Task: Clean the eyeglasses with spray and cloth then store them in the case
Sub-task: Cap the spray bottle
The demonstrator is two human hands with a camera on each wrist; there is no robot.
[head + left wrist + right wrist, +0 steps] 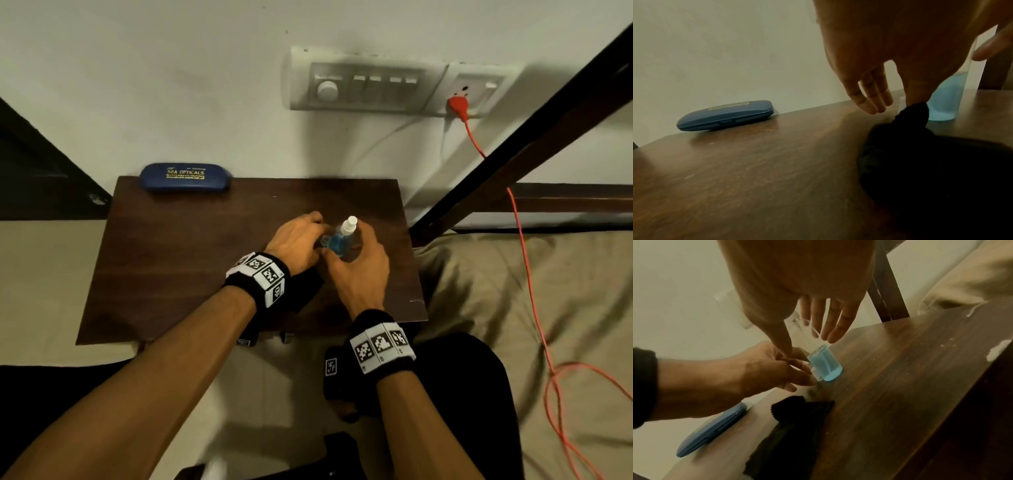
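Observation:
A small clear spray bottle [339, 240] of blue liquid, with a white nozzle, stands mid-table [178, 257]. My right hand [346, 244] brackets it, thumb on the near side and straight fingers [830, 327] on the far side; whether they touch it is unclear. My left hand [317, 233] pinches a small clear cap [817, 375] on the table just left of the bottle's base. A black cloth [793, 426] lies flat under my left wrist. The blue glasses case [185, 176] lies closed at the table's back left. No eyeglasses are in sight.
The table stands against a white wall with a switch panel [370, 85]. A red plug and orange cable [524, 240] run down at the right over a beige bed sheet [479, 274]. A dark wooden post [513, 144] rises just beyond the table's right edge.

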